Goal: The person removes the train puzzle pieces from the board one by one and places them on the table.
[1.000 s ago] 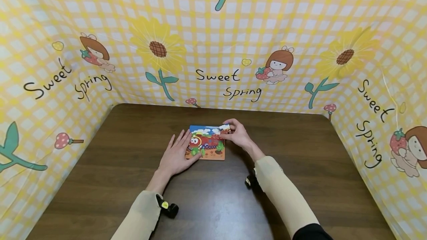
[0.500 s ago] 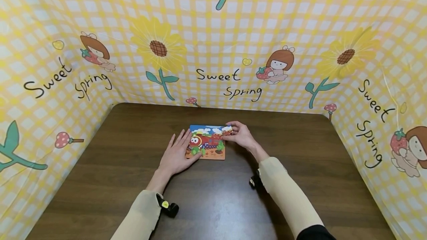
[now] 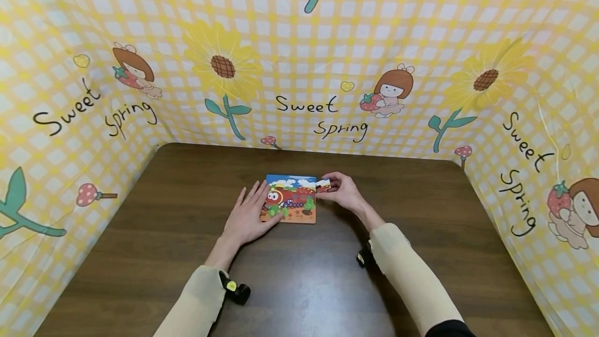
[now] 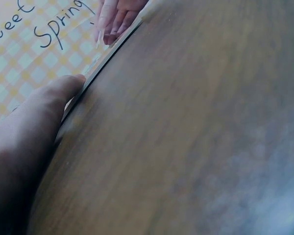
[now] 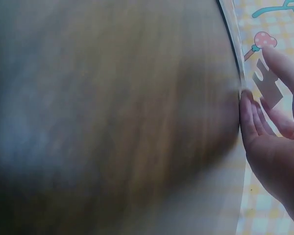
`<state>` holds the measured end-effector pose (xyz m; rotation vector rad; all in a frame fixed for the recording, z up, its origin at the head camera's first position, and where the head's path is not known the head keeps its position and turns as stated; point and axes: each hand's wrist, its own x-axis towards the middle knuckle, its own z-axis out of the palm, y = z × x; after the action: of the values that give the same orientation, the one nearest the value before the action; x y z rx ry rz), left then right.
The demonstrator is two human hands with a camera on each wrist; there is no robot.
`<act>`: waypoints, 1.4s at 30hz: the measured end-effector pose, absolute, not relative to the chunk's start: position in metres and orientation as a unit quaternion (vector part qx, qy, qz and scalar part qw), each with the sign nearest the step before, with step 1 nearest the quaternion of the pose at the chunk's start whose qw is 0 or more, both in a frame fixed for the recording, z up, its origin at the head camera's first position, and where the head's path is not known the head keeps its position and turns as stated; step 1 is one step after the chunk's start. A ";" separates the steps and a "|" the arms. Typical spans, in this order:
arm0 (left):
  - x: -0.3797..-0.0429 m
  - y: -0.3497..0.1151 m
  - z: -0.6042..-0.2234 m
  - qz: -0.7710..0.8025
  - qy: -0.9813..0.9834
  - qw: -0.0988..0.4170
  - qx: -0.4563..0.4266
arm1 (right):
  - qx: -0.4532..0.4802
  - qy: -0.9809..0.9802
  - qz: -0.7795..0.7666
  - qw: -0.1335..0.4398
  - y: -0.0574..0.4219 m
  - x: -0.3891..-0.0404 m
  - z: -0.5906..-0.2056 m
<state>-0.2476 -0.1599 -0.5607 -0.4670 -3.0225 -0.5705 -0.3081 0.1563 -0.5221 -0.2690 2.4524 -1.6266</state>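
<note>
A small picture puzzle (image 3: 294, 196) with a red cartoon train, blue sky and orange ground lies flat near the back of the table. My left hand (image 3: 244, 222) rests on its left side with fingers straight and spread, the thumb along the front edge. Just off the puzzle's upper right side, my right hand (image 3: 347, 194) pinches a puzzle piece (image 3: 324, 186) between thumb and fingers. The piece shows white and red on its face. In the right wrist view the puzzle piece (image 5: 268, 87) stands tilted, its plain back and notched edge showing.
The dark wooden table (image 3: 290, 274) reaches back to a yellow checked cloth (image 3: 299, 66) printed with flowers and girls, which stands round the back and both sides. A black wrist camera (image 3: 238, 293) sits below the left hand.
My right hand has moved to the right with the puzzle piece, from over the puzzle's upper right corner to beside it. The left hand and the puzzle have stayed in place.
</note>
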 end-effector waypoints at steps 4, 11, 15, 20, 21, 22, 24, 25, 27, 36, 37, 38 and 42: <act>-0.248 -0.160 -0.560 -0.184 -0.971 0.016 -0.150 | -0.081 0.828 -0.550 0.077 0.163 -0.306 -0.522; -0.250 -0.160 -0.560 -0.183 -0.971 0.016 -0.151 | -0.084 0.818 -0.566 0.047 0.178 -0.302 -0.520; -0.250 -0.160 -0.560 -0.183 -0.971 0.013 -0.151 | -0.082 0.815 -0.571 0.049 0.190 -0.298 -0.520; -0.249 -0.159 -0.561 -0.184 -0.971 0.012 -0.149 | -0.077 0.814 -0.573 0.054 0.206 -0.295 -0.521; -0.248 -0.159 -0.561 -0.185 -0.971 0.012 -0.149 | -0.076 0.815 -0.573 0.054 0.210 -0.294 -0.521; -0.248 -0.159 -0.561 -0.185 -0.971 0.012 -0.148 | -0.076 0.816 -0.571 0.054 0.213 -0.294 -0.521; -0.248 -0.159 -0.561 -0.185 -0.972 0.012 -0.147 | -0.074 0.820 -0.565 0.051 0.220 -0.292 -0.520; -0.248 -0.159 -0.560 -0.185 -0.972 0.011 -0.147 | -0.073 0.822 -0.562 0.050 0.223 -0.290 -0.519; -0.247 -0.159 -0.560 -0.185 -0.972 0.010 -0.147 | -0.071 0.827 -0.556 0.049 0.229 -0.288 -0.518; -0.248 -0.160 -0.560 -0.187 -0.971 0.011 -0.147 | -0.073 0.851 -0.521 0.012 0.251 -0.287 -0.519; -0.248 -0.160 -0.560 -0.186 -0.971 0.011 -0.147 | -0.073 0.854 -0.515 0.008 0.253 -0.287 -0.519; -0.248 -0.160 -0.560 -0.186 -0.971 0.011 -0.148 | -0.072 0.857 -0.510 0.005 0.255 -0.287 -0.520; -0.249 -0.160 -0.561 -0.185 -0.971 0.010 -0.149 | -0.065 0.870 -0.489 -0.002 0.263 -0.287 -0.522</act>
<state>-0.2488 -0.1603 -0.5609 -0.4652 -3.0312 -0.5781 -0.2870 0.2631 -0.5222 -0.2055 2.7353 -1.5395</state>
